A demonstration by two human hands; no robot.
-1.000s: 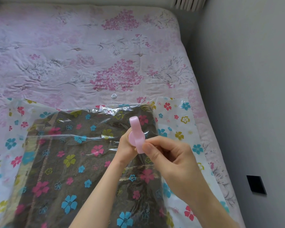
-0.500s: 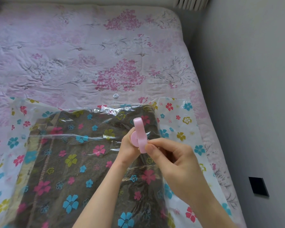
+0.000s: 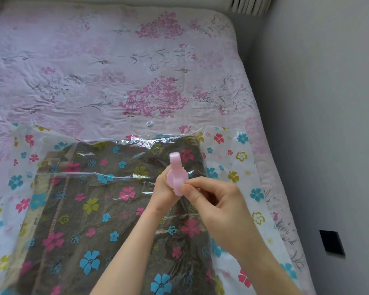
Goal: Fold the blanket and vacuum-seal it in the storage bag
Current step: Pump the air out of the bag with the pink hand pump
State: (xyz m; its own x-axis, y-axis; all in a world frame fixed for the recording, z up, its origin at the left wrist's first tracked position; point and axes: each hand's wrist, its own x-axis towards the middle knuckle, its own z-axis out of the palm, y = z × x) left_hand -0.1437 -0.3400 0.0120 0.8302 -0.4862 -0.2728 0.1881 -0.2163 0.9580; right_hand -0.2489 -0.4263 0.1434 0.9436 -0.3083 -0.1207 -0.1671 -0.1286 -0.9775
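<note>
One bed (image 3: 115, 71) carries one storage bag (image 3: 228, 154), the one folded blanket (image 3: 94, 209) already inside. Two hands: the left hand (image 3: 164, 188) grasps the one pink clip (image 3: 176, 173); the right hand (image 3: 217, 207) pinches its lower end. Since a moment ago, the clip has turned, disc now facing up, probably being readied for sealing. One small cap (image 3: 150, 123) lies at 12 o'clock from the bag.

bed (image 3: 115, 71): pink floral quilt | wall (image 3: 328, 103): grey | radiator (image 3: 250, 5): top right

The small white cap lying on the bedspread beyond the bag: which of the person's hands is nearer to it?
Left. The left hand grips the pink clip directly below the white cap; the right hand pinches the clip's near end, further toward the person.
</note>
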